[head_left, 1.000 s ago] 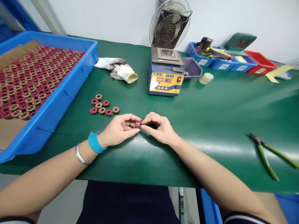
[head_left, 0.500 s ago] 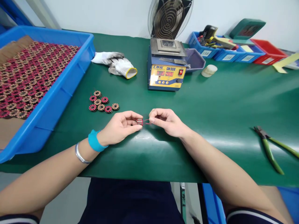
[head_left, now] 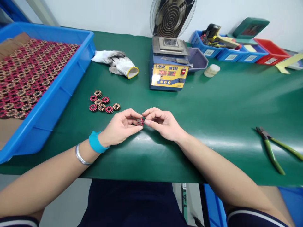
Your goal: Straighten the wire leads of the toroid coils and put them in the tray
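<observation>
Between the thumb and fingers of my left hand [head_left: 123,126] is a small red-wound coil [head_left: 140,121], held on its side just above the green table. My right hand [head_left: 162,123] is closed in a pinch at the coil's right side, its fingertips close to the coil's face; whatever it pinches there is too small to make out. Several loose coils [head_left: 101,107], some red and some copper-coloured, lie in a group on the table to the left, beyond my left hand.
A blue tray [head_left: 63,91] full of coils stands at the left. White gloves [head_left: 118,63], a blue and yellow heated device [head_left: 169,72], a round white container [head_left: 211,71] and parts bins [head_left: 272,52] are farther back. Green-handled cutters [head_left: 271,149] lie at the right.
My right hand has moved left, up against the coil. The red wires that spanned the gap between my hands no longer show. The device's display has changed.
</observation>
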The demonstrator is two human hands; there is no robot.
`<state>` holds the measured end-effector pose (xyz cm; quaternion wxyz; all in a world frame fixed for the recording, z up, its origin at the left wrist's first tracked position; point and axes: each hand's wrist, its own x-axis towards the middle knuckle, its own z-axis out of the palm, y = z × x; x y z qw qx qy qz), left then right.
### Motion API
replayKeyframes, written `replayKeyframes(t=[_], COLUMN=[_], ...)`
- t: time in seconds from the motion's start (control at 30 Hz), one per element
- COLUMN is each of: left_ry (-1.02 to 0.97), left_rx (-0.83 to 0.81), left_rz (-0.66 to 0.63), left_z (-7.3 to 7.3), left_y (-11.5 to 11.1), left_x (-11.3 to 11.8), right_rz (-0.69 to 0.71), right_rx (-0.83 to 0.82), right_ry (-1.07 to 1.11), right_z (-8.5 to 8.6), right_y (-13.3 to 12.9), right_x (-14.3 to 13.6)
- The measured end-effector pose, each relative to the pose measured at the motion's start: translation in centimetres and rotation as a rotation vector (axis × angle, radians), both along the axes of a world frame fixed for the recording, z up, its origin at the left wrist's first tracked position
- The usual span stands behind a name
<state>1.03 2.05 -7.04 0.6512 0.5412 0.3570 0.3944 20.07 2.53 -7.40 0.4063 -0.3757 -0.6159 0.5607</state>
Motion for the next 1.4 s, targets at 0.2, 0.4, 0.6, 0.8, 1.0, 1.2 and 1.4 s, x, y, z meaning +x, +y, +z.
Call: replayKeyframes(t=[0.2, 0.4, 0.6, 0.8, 1.0, 1.2, 1.4], left_ry=[0.011, 0.090, 0.113, 0.116, 0.136, 0.139, 0.097], left_rx=[0.028, 0.063, 0.083, 0.084, 0.069, 0.047, 0.081], left_rz=[0.008, 0.134, 0.131, 0.101, 0.083, 0.061, 0.037], left_z=[0.0, -0.1, 0.0, 0.2, 0.0, 0.2, 0.7], left_y=[0.1, -0.1, -0.3, -0.5, -0.6, -0.7, -0.8], left_x=[0.0, 0.0, 0.1, 0.3, 0.3, 0.2, 0.1], right_rz=[-0.001, -0.061, -0.141, -0.078, -0.058, -0.134, -0.114], right_rx=[0.027, 0.420, 0.470, 0.274, 0.215, 0.115, 0.000], right_ry=[-0.024, -0.208, -0.134, -0.167, -0.154, -0.049, 0.063], right_z=[-0.2, 0.8, 0.8, -0.5, -0.3, -0.6, -0.5], right_y=[0.0, -1.8, -2.0, -0.2, -0.4, 0.0, 0.5], right_x=[0.3, -0.4, -0.5, 0.1, -0.3, -0.1, 0.2])
